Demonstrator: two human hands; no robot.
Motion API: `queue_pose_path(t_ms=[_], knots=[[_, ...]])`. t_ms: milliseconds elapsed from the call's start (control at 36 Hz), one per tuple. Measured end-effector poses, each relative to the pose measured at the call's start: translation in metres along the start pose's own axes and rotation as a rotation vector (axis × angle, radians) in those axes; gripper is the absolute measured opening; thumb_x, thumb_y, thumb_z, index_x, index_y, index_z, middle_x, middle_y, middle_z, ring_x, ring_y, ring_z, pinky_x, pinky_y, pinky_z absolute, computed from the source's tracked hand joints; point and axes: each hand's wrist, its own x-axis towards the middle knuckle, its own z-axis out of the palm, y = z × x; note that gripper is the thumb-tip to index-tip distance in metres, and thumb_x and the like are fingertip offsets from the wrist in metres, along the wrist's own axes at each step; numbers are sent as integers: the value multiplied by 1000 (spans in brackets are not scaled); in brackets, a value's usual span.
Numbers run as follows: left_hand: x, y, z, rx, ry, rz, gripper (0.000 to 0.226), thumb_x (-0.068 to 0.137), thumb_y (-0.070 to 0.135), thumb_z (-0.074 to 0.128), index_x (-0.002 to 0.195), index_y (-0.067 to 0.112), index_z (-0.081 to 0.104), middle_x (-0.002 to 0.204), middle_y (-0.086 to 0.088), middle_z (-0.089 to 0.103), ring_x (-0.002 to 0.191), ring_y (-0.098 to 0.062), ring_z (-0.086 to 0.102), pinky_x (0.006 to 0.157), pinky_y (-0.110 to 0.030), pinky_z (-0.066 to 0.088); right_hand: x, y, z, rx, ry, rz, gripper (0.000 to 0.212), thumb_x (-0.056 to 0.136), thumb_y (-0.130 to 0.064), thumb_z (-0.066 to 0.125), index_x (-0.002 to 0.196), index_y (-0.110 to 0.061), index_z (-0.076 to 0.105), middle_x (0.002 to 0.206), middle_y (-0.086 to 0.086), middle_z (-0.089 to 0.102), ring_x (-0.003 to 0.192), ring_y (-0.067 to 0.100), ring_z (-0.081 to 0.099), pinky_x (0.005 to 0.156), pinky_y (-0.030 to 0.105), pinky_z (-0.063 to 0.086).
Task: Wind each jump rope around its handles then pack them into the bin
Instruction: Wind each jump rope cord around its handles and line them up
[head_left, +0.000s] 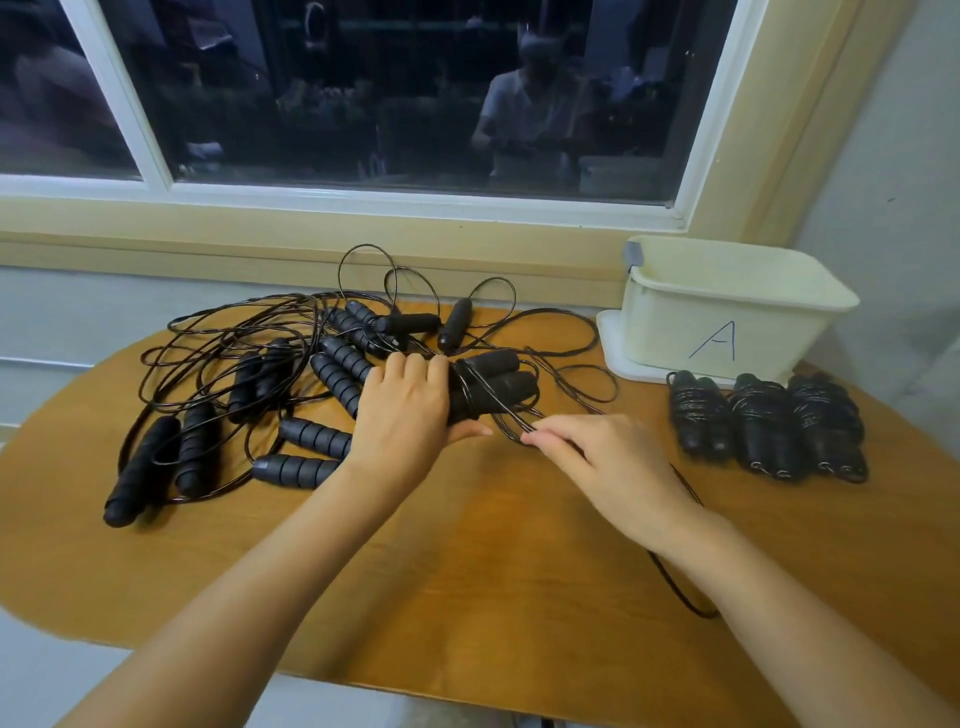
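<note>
A rounded wooden table (493, 571) beneath a dark, white-framed window (363, 93), grey wall (883, 156) at right.

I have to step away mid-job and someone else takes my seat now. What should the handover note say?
Left hand grips a pair of handles with a few turns of rope on them.
Right hand pinches that rope's loose strands.
Done: three wound bundles lie on the table in front of the bin; none visible inside it.
To do: finish this wind, wind the tangled ropes at the table's left, pack everything into the bin.
</note>
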Motion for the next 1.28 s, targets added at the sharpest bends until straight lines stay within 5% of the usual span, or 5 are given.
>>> queue_pose_path(t_ms=[194, 556, 806, 1056, 1278], knots=[[1, -1, -4, -209, -59, -61, 105, 70, 92, 14, 106, 6, 64, 87, -10, 64, 82, -29, 58, 66, -39, 46, -14, 15, 24, -177, 29, -104, 30, 98, -34, 49, 111, -22, 73, 82, -14, 66, 70, 3, 58, 51, 15, 41], [-1, 14, -20, -504, -73, -114, 83, 66, 80, 56, 119, 16, 56, 107, 2, 63, 104, -18, 52, 78, -32, 42, -13, 16, 59, -550, 256, -385, 26, 97, -14, 50, 110, -4, 70, 83, 4, 68, 71, 17, 66, 54, 28, 53], [7, 5, -18, -494, 29, -151, 78, 69, 78, 44, 115, 18, 61, 95, 4, 62, 93, -17, 52, 69, -27, 35, -16, 35, 55, -597, 431, -353, 21, 100, -22, 54, 97, -11, 71, 78, 0, 63, 71, 18, 60, 54, 27, 48], [15, -18, -24, -537, 89, -188, 80, 70, 74, 48, 121, 13, 60, 94, 10, 50, 92, -11, 46, 71, -28, 35, -24, 72, 38, -136, 236, -171, 32, 94, -38, 50, 77, -17, 66, 79, -13, 57, 78, 4, 51, 52, 20, 48], [8, -34, -21, -578, 110, -179, 80, 70, 71, 52, 124, 12, 59, 98, 13, 47, 95, -7, 42, 74, -25, 34, 5, 75, -5, 443, -218, 271, 37, 87, -45, 49, 69, -18, 65, 60, -9, 57, 71, 3, 58, 102, 35, 39]])
